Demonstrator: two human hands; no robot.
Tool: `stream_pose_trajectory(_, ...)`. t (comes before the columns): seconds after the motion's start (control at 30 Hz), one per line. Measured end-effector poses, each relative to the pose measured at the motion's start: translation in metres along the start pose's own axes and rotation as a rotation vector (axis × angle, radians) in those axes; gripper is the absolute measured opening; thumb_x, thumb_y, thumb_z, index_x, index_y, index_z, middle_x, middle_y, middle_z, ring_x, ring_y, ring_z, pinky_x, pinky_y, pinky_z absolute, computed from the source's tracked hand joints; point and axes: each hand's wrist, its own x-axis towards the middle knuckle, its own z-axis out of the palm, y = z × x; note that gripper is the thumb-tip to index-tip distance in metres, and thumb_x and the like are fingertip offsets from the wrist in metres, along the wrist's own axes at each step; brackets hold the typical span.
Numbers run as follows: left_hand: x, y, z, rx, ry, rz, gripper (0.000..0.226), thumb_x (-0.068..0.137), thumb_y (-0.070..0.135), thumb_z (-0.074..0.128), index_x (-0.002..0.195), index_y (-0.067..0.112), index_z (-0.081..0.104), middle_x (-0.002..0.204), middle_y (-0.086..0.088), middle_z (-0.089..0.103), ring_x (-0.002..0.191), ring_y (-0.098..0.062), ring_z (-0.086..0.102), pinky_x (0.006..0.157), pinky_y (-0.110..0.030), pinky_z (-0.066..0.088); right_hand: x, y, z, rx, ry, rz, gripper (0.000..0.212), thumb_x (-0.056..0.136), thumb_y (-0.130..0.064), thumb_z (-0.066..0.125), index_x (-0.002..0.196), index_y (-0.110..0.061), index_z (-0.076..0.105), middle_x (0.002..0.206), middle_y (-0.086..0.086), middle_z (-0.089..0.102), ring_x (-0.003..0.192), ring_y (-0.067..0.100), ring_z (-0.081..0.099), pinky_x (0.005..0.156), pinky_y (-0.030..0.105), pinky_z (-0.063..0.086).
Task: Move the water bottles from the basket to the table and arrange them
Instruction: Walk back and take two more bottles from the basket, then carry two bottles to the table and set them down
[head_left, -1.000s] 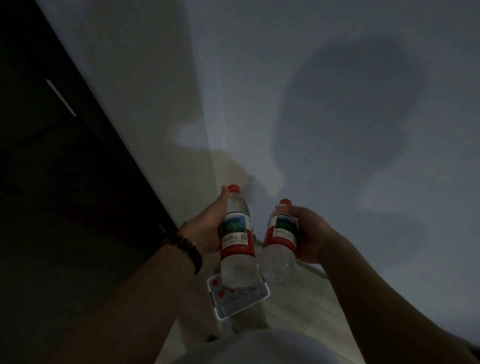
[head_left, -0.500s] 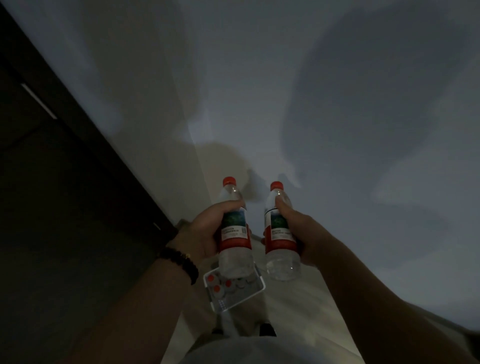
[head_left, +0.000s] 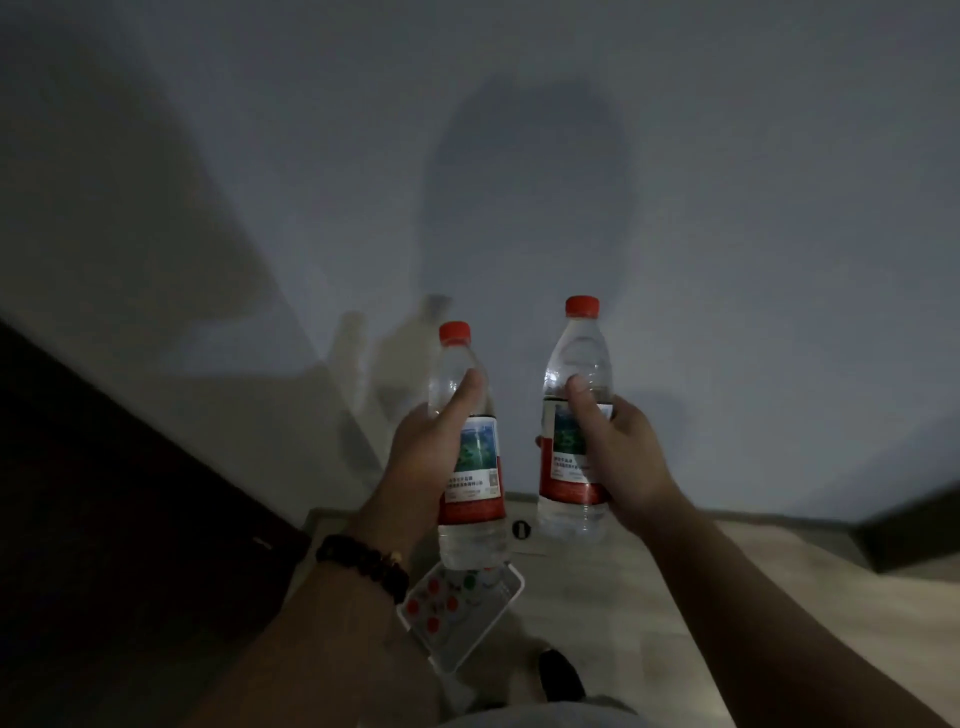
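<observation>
I hold two clear water bottles with red caps and red-green labels upright in the air in front of a pale wall. My left hand (head_left: 423, 457) grips the left bottle (head_left: 470, 483) round its label, thumb up on the shoulder. My right hand (head_left: 618, 457) grips the right bottle (head_left: 571, 415) the same way, a little higher. Below them on the floor stands a white basket (head_left: 498, 618) with several red-capped bottles inside, partly hidden by my left wrist and the left bottle. No table is in view.
A dark door or cabinet (head_left: 104, 493) fills the lower left. The light wooden floor (head_left: 727, 597) runs to the wall's base. A dark shoe tip (head_left: 561, 675) shows by the basket. A dark object edge (head_left: 914, 525) sits at the far right.
Both bottles have risen and moved apart, the right one now higher. The view has turned right, so the dark door takes less of the frame and more floor shows.
</observation>
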Motion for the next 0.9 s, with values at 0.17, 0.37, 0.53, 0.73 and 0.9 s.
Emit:
stream_pose_trajectory(0.17,-0.003,0.000,0.028,0.196,-0.121,0.210,0.057,0.082,0.079,0.060,0.102,0.026,0.070,0.094,-0.001,0.079,0.085,-0.025,0.077,0.089,-0.055,0.060,-0.043,0.015,-0.025,0.003,0.237,-0.034,0.041,0.093,-0.056,0.062,0.110,-0.019,0.069,0.096,0.005,0.079,0.088,0.022,0.078,0.088,0.053,0.061)
stream_pose_trajectory(0.37,-0.027,0.001,0.104,0.281,-0.360,0.333,0.049,0.080,0.079,0.057,0.095,0.034,0.069,0.094,0.005,0.079,0.083,-0.017,0.078,0.085,-0.044,0.061,-0.116,0.029,-0.078,0.141,0.562,-0.023,0.059,0.085,-0.068,0.060,0.116,-0.018,0.067,0.098,0.006,0.078,0.090,0.026,0.077,0.089,0.055,0.060)
stream_pose_trajectory(0.53,-0.069,-0.018,0.182,0.356,-0.634,0.362,0.057,0.073,0.082,0.059,0.095,0.031,0.070,0.091,-0.003,0.078,0.082,-0.025,0.078,0.084,-0.052,0.062,-0.179,0.040,-0.135,0.196,0.833,0.005,0.062,0.086,-0.065,0.055,0.119,-0.015,0.066,0.098,0.008,0.077,0.088,0.026,0.077,0.086,0.052,0.062)
stream_pose_trajectory(0.73,-0.139,-0.057,0.288,0.461,-0.904,0.359,0.053,0.080,0.073,0.058,0.102,0.025,0.069,0.091,0.000,0.078,0.081,-0.020,0.077,0.083,-0.044,0.063,-0.268,0.056,-0.213,0.298,1.119,-0.006,0.060,0.089,-0.065,0.050,0.111,-0.012,0.068,0.089,0.009,0.077,0.076,0.027,0.078,0.064,0.032,0.063)
stream_pose_trajectory(0.9,-0.225,-0.101,0.395,0.509,-1.098,0.312,0.055,0.073,0.072,0.053,0.105,0.029,0.066,0.089,0.005,0.078,0.076,-0.016,0.077,0.064,-0.027,0.059,-0.362,0.079,-0.299,0.341,1.309,-0.005,0.068,0.084,-0.071,0.048,0.109,-0.011,0.068,0.089,0.010,0.077,0.077,0.030,0.077,0.069,0.039,0.064)
